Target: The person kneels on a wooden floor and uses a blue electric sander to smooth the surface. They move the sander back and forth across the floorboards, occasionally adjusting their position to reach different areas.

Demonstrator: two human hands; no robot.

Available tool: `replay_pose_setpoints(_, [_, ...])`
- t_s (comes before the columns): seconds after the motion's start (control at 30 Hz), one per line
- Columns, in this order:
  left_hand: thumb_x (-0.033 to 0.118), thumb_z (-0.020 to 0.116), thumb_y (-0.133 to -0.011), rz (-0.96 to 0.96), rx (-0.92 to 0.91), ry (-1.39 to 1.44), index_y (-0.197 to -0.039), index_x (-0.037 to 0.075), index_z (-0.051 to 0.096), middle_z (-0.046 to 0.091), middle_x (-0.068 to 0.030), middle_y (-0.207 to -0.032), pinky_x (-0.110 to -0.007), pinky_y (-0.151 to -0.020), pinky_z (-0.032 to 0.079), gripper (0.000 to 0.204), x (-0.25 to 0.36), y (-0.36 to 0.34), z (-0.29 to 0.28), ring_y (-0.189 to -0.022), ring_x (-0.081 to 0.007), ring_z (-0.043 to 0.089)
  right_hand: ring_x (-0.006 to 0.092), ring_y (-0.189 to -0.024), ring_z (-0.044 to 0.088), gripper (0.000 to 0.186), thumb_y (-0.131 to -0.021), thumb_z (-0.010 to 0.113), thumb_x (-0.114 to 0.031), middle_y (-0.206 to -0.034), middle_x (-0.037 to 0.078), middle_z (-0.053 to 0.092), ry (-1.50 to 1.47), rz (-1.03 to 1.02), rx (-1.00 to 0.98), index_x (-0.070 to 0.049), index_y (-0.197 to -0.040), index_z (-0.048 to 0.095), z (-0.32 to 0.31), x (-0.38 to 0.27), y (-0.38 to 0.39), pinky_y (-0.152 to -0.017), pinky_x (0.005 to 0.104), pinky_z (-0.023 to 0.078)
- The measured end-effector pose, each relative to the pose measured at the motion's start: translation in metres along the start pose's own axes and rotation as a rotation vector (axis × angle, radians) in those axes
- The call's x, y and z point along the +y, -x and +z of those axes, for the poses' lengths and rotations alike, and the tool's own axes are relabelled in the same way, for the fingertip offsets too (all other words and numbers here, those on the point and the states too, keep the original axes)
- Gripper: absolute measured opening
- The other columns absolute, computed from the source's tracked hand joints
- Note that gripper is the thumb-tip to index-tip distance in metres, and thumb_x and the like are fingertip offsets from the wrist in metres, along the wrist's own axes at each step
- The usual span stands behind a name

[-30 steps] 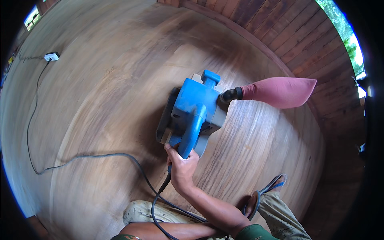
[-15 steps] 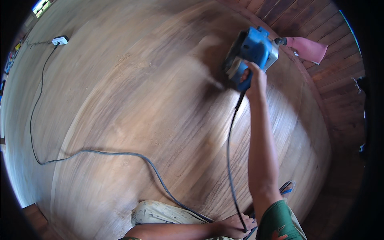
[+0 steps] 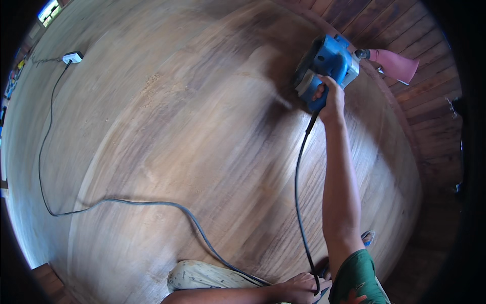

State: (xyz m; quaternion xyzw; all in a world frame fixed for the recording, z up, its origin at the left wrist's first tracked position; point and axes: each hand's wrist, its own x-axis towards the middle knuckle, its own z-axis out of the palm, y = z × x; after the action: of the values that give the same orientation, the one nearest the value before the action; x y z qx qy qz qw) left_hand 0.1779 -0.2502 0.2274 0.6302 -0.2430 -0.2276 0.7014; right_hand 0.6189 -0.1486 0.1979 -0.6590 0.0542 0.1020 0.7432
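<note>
My right hand (image 3: pixel 331 99) is wrapped round the rear handle of a blue belt sander (image 3: pixel 331 58), at the far right of a wide wooden surface (image 3: pixel 202 137). A pink dust bag (image 3: pixel 397 66) sticks out from the sander's right side, past the surface's edge. From the handle a black power cord (image 3: pixel 298 187) runs down to my left hand (image 3: pixel 301 287) at the bottom. That hand is closed on the cord beside my knee, its fingers partly hidden.
The cord's other stretch (image 3: pixel 139 202) curves left across the wood to a white socket block (image 3: pixel 73 57) at the far left. Sawdust (image 3: pixel 152 81) lies in a small patch. Reddish planks (image 3: pixel 430 96) lie beyond the right edge. My knee (image 3: pixel 207 276) rests near the front.
The sander and my right hand have shifted slightly right. The view has tilted a little, and my left hand stays by the cord at the bottom.
</note>
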Motion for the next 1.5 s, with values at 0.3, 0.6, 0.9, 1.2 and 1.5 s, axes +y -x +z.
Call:
replay_pose_setpoints(0.3, [0.019,0.058,-0.083,0.287,-0.113,-0.252,-0.089,0.005,0.068,0.071,-0.0199,-0.082,-0.051,-0.066,0.053,0.017,-0.054,0.005,0.081,-0.077,-0.0406,0.069,0.0121,-0.046,0.052,0.021,-0.084,0.077,-0.015,-0.06,0.004,0.058,0.028,-0.007,0.053,-0.006,-0.075,0.061,0.032,0.049,0.163,-0.044,0.0288,0.041])
replay_pose_setpoints(0.6, [0.019,0.059,-0.083,0.298,-0.189,-0.279,-0.084,0.005,0.067,0.07,-0.02,-0.08,-0.051,-0.064,0.052,0.016,-0.058,0.015,0.087,-0.076,-0.0406,0.069,0.0088,-0.05,0.052,0.024,-0.089,0.08,-0.015,-0.06,0.001,0.057,0.095,0.088,0.06,-0.005,-0.076,0.062,0.078,0.072,0.316,-0.048,0.0271,0.038])
replay_pose_setpoints(0.9, [0.019,0.059,-0.082,0.259,-0.164,-0.23,-0.08,0.005,0.067,0.068,-0.02,-0.077,-0.05,-0.063,0.051,0.016,-0.048,0.014,0.069,-0.074,-0.0406,0.068,0.01,-0.049,0.051,0.019,-0.084,0.08,-0.015,-0.062,0.002,0.057,0.045,-0.006,0.059,-0.003,-0.081,0.064,0.08,0.069,0.257,-0.045,0.0277,0.039])
replay_pose_setpoints(1.2, [0.019,0.059,-0.082,0.066,-0.188,0.028,-0.075,0.005,0.066,0.067,-0.0201,-0.074,-0.05,-0.062,0.05,0.017,-0.006,0.016,0.011,-0.072,-0.0406,0.068,0.0136,-0.05,0.054,0.015,-0.085,0.077,-0.013,-0.065,0.004,0.058,-0.007,-0.069,0.025,-0.003,-0.085,0.066,0.05,0.026,0.035,-0.045,0.0292,0.043])
replay_pose_setpoints(1.5, [0.021,0.059,-0.082,-0.033,0.074,0.182,-0.075,0.004,0.067,0.066,-0.0201,-0.072,-0.051,-0.061,0.05,0.019,0.012,0.013,-0.02,-0.07,-0.0411,0.067,0.0143,-0.055,0.051,0.016,-0.088,0.075,-0.015,-0.066,0.002,0.053,0.01,-0.033,0.05,-0.008,-0.086,0.061,0.023,0.011,-0.018,-0.054,0.0322,0.045])
